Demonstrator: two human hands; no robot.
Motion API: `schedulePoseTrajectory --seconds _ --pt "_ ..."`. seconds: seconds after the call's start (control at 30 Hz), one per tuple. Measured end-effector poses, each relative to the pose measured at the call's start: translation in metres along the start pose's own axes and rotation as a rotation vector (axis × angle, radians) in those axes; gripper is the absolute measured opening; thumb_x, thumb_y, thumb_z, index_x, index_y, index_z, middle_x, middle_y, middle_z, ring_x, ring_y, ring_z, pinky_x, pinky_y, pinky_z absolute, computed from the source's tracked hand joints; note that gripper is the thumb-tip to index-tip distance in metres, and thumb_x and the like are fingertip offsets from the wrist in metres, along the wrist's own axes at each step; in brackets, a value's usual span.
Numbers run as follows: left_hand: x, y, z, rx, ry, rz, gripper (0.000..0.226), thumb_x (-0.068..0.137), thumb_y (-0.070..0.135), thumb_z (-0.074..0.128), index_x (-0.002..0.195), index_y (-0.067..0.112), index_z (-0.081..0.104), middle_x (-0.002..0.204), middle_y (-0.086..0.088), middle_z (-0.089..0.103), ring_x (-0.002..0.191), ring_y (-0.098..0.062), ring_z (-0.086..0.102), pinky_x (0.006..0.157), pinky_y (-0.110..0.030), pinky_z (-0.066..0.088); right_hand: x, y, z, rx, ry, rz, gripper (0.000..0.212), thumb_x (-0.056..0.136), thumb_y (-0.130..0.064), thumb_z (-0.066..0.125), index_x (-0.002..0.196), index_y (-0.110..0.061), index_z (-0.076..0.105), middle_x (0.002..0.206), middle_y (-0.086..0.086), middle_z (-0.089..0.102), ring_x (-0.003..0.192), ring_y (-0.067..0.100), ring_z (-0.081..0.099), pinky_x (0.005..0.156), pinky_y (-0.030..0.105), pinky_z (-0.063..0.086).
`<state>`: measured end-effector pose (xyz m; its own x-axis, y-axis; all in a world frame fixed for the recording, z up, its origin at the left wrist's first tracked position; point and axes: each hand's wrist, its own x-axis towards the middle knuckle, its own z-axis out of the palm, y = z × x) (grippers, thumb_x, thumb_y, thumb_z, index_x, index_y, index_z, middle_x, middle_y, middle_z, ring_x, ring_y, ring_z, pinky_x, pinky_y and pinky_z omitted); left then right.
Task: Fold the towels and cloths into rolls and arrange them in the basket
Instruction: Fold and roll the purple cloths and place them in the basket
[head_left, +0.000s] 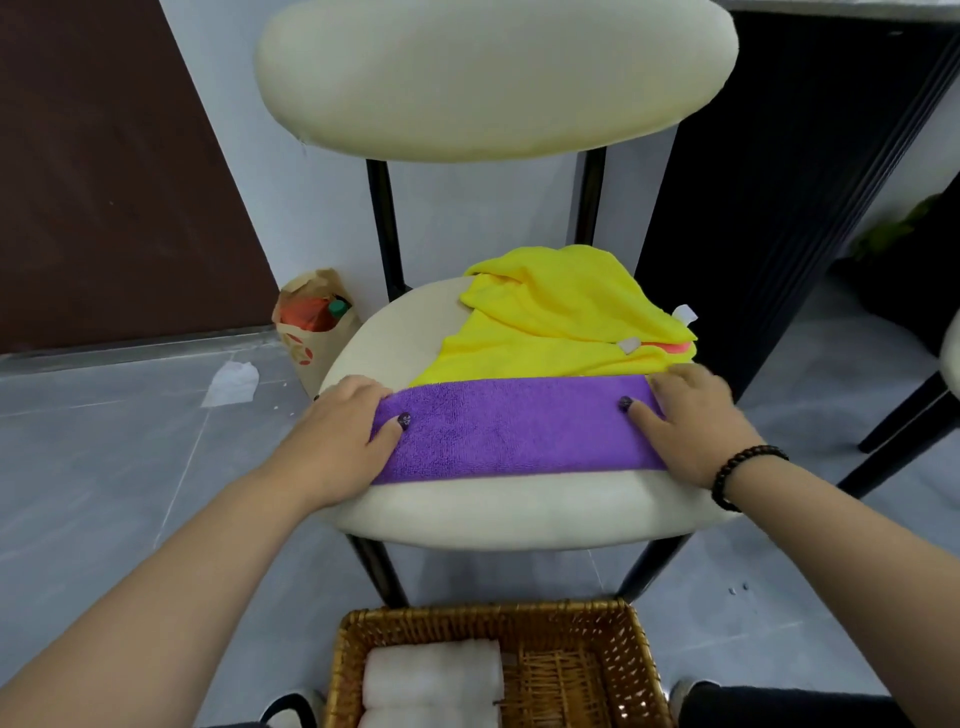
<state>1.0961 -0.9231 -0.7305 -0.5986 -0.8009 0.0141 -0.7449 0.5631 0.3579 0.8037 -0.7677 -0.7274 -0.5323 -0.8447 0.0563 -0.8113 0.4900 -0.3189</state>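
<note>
A cream chair (519, 514) with a padded round seat and black legs is seen from above, set on a grey tiled floor (104, 467). A wicker basket (636, 654) is placed on the floor just in front of the chair, and white rolled towels (434, 675) are laid against its left wall, while the bare woven bottom is shown on the right. A purple cloth (519, 431), folded into a long band, is spread across the seat near its front edge, reaching almost from the left edge to the right edge. A crumpled yellow cloth (561, 317) is piled behind it toward the back right of the seat, its near edge touching the purple band, and a sliver of orange cloth (675, 347) is visible beneath it at the right.

The left end of the purple cloth is held by the left hand (337, 441): the grip is closed over the cloth's edge, thumb on top and fingers curled round the end. The right end is held likewise by the right hand (696, 421), thumb pressed on top; a dark bead bracelet (743, 473) is worn on that wrist. A brown paper bag (306, 332) is stood on the floor beside the seat's back left edge.
</note>
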Motion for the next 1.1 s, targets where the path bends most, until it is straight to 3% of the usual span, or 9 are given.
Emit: schedulePoseTrajectory --seconds 0.13,0.23,0.4,0.53,0.73,0.87,0.97,1.03,1.1 --pt "-0.006 0.007 -0.021 -0.055 -0.023 -0.057 0.022 0.078 0.039 0.072 0.086 0.029 0.054 0.096 0.009 0.056 0.095 -0.014 0.052 0.081 -0.031 0.043 0.005 -0.004 -0.020 0.244 -0.132 0.225 0.056 0.079 -0.042 0.072 0.123 -0.010 0.059 0.121 0.011 0.057 0.112 0.027 0.053 0.096 0.036 0.043" --pt "-0.012 0.016 -0.029 -0.106 -0.113 -0.173 0.027 0.073 0.034 0.077 0.086 0.024 0.055 0.090 0.007 0.058 0.083 -0.010 0.054 0.068 -0.029 0.044 0.008 -0.007 -0.030 0.360 -0.284 0.307 0.065 0.073 -0.033 0.080 0.126 -0.005 0.056 0.119 0.009 0.058 0.108 0.024 0.056 0.096 0.036 0.045" --pt "-0.023 0.026 -0.031 -0.118 -0.162 -0.259 0.024 0.076 0.032 0.075 0.086 0.011 0.068 0.088 -0.006 0.065 0.085 -0.021 0.061 0.068 -0.030 0.047 0.008 -0.016 -0.028 0.434 -0.338 0.323 0.027 0.074 -0.022 0.079 0.089 -0.002 0.069 0.087 0.010 0.064 0.076 0.020 0.057 0.075 0.033 0.050" --pt "-0.035 0.026 -0.027 -0.160 -0.147 -0.236 0.034 0.069 0.044 0.067 0.077 0.011 0.068 0.081 -0.006 0.066 0.079 -0.020 0.061 0.063 -0.031 0.046 0.003 -0.019 -0.024 0.445 -0.229 0.261 0.016 0.076 -0.018 0.075 0.079 -0.010 0.062 0.080 0.009 0.059 0.074 0.020 0.054 0.069 0.031 0.043" --pt "-0.060 0.018 -0.021 -0.554 -0.151 -0.324 0.021 0.092 0.026 0.063 0.091 0.005 0.067 0.091 -0.020 0.068 0.081 -0.030 0.065 0.068 -0.031 0.047 0.000 -0.024 -0.017 0.685 0.078 0.164 0.022 0.077 -0.011 0.073 0.091 -0.015 0.057 0.076 -0.003 0.059 0.073 0.014 0.055 0.061 0.024 0.044" --pt "-0.080 0.023 -0.014 -0.737 -0.223 -0.380 0.018 0.097 0.017 0.055 0.097 0.002 0.065 0.086 -0.013 0.067 0.070 -0.015 0.064 0.057 -0.019 0.051 0.002 -0.043 -0.013 0.841 0.252 0.082 0.023 0.077 -0.006 0.071 0.094 -0.017 0.060 0.073 -0.009 0.059 0.064 0.004 0.051 0.050 0.008 0.038" --pt "-0.082 0.028 -0.007 -0.779 -0.219 -0.382 0.020 0.093 0.022 0.062 0.095 0.002 0.067 0.076 -0.006 0.065 0.062 -0.010 0.058 0.058 -0.020 0.048 0.021 -0.058 -0.023 0.803 0.299 0.037 0.022 0.078 -0.006 0.071 0.095 -0.017 0.062 0.077 -0.010 0.060 0.071 0.004 0.052 0.054 0.004 0.037" --pt "-0.078 0.032 -0.003 -0.815 -0.211 -0.382 0.023 0.090 0.025 0.065 0.094 0.002 0.067 0.076 -0.006 0.064 0.065 -0.013 0.058 0.064 -0.025 0.047 0.041 -0.070 -0.031 0.663 0.293 -0.024 0.022 0.078 -0.007 0.069 0.095 -0.018 0.062 0.085 -0.005 0.063 0.082 0.009 0.054 0.064 0.012 0.039" --pt "-0.076 0.041 0.004 -0.864 -0.205 -0.381 0.016 0.095 0.018 0.058 0.094 0.004 0.064 0.073 -0.006 0.064 0.060 -0.012 0.061 0.058 -0.020 0.046 0.065 -0.083 -0.038 0.533 0.281 -0.097 0.022 0.078 -0.007 0.067 0.096 -0.020 0.063 0.089 -0.004 0.063 0.092 0.015 0.055 0.073 0.021 0.042"
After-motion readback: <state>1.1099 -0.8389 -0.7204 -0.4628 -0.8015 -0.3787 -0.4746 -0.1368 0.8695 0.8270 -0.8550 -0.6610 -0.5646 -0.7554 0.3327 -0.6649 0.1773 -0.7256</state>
